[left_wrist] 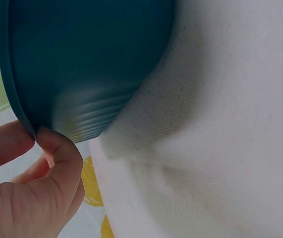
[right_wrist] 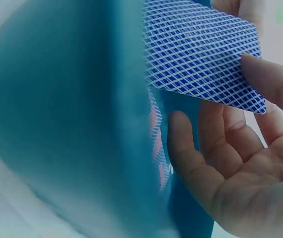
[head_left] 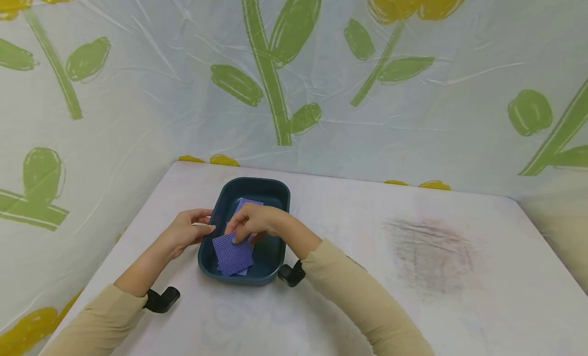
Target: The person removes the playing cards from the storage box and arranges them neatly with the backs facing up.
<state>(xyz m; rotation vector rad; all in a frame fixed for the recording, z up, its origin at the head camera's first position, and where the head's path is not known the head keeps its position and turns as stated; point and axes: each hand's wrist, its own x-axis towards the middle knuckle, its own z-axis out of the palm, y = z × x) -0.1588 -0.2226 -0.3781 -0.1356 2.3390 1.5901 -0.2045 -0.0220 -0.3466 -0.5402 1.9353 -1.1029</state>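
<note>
A dark teal rectangular basin (head_left: pixel 268 261) stands at the table's left-middle. My left hand (head_left: pixel 184 232) pinches its left rim between thumb and finger, as the left wrist view shows close up. My right hand (head_left: pixel 257 221) reaches over the basin and holds a thin blue-and-white checked square (right_wrist: pixel 205 54), thumb on its face and fingers behind. In the head view this square (head_left: pixel 233 254) looks purple and hangs over the basin's near left part. A similar patterned piece (head_left: pixel 249 202) lies farther back in the basin, partly hidden by the hand. In the right wrist view, a pink-and-white patterned edge (right_wrist: pixel 157 144) shows below.
The table (head_left: pixel 349 305) has a pale cloth with a dark smudged patch (head_left: pixel 432 249) on the right. Behind and to the left hang pale sheets (head_left: pixel 184 106) printed with green leaves and yellow flowers. A black wrist camera (head_left: pixel 162 300) sits on the left wrist, another (head_left: pixel 291 273) on the right.
</note>
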